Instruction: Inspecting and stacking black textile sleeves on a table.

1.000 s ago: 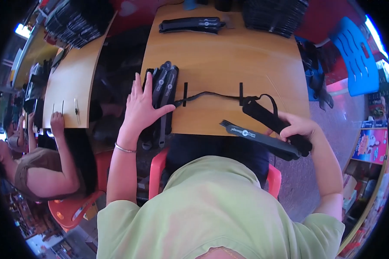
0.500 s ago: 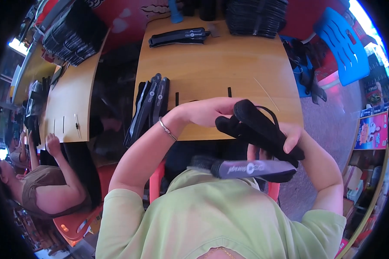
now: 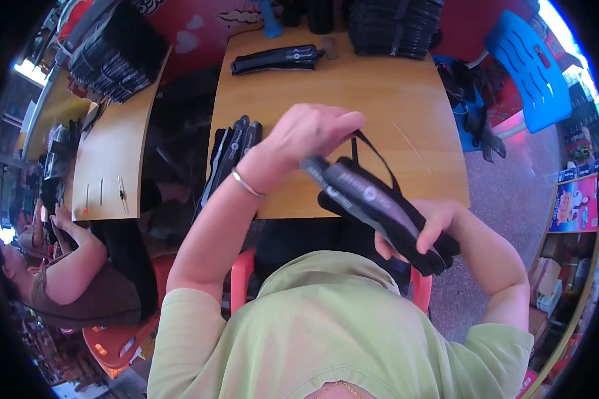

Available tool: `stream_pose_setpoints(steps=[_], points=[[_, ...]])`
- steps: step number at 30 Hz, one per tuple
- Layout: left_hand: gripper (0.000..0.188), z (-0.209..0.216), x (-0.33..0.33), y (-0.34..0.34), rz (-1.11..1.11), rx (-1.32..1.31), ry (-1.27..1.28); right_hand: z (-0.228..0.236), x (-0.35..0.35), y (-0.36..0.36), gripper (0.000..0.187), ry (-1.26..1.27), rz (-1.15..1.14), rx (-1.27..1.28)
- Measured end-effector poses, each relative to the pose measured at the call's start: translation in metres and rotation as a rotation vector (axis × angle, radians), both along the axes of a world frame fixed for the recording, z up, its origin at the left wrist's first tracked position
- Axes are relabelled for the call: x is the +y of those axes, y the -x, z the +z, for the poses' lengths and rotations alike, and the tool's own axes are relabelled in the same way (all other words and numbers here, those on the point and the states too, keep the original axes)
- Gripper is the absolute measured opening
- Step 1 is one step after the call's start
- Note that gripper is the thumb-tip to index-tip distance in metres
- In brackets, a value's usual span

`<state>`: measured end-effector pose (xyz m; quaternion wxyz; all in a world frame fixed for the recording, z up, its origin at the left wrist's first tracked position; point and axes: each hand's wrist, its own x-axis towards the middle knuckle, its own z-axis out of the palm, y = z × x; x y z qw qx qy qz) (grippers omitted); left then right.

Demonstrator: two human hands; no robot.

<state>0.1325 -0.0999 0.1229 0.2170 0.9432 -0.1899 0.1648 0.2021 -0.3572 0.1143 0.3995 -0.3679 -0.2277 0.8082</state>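
Note:
In front of my chest, over the table's near edge, is a folded black fabric bundle with a grey printed band. My right hand is closed round its lower right end, thumb on top. A thin black strap loops up from the bundle. My left hand is closed at the strap's upper end, above and left of the bundle, and draws it up. The exact grip of the left fingertips is partly hidden.
On the wooden table lie similar folded bundles at left and another bundle farther back. A tall black stack stands at the far right, a thin stick nearer. A blue chair is at right; a co-worker sits at left.
My left hand has risen away from the bundle and now stretches the strap upward. The loose flap with the grey band, which hung toward my chest, now lies along the top of the bundle.

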Motion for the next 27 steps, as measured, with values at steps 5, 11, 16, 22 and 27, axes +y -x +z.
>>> stream_pose_setpoints(steps=[5,11,16,22,27], points=[[0.014,0.034,0.005,0.035,-0.050,-0.070,-0.311,0.042,-0.003,-0.018,0.096,0.058,0.008,-0.606],[0.009,0.028,0.008,0.070,0.052,-0.002,-0.355,0.082,-0.012,-0.029,0.098,0.352,-0.099,-2.242],[0.025,0.001,0.014,0.107,0.041,0.318,-0.158,0.087,-0.086,-0.066,0.100,-0.172,-0.687,-1.920],[0.098,0.014,-0.047,0.075,-0.220,0.513,0.246,0.043,-0.035,-0.024,0.108,-0.445,-0.796,-1.418],[0.096,-0.019,-0.087,0.054,-0.125,0.174,1.273,0.019,0.019,0.034,0.106,-0.434,-0.865,-1.854]])
